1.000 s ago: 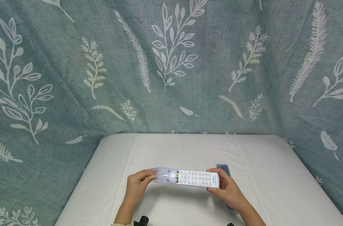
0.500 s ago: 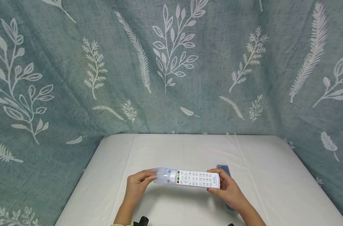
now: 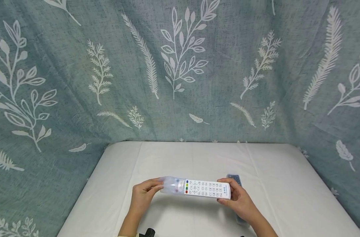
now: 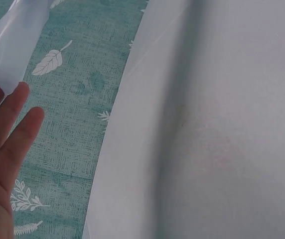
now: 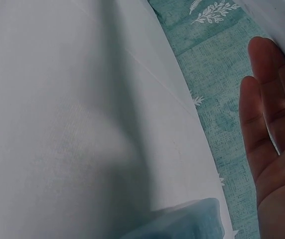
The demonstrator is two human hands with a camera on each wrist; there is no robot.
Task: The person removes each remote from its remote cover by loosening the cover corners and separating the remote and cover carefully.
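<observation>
A white remote control with rows of buttons is held level above the table, its left end inside a translucent plastic sleeve. My left hand pinches the sleeve's far left end between thumb and fingers. On the other side, my right hand grips the bare right end of the remote, thumb below and fingers above. In the left wrist view the sleeve hangs at the upper left, beside the fingertips. The right wrist view catches only the remote's white underside, near my right hand.
Under my right hand and partly hidden by it, a second, bluish remote lies on the white-covered table. It appears to have a translucent cover. A green leaf-patterned cloth surrounds the table's back and sides.
The head view has tilted slightly, so everything sits a little lower. Both hands, the remote and the sleeve keep nearly the same places, with the same holds.
</observation>
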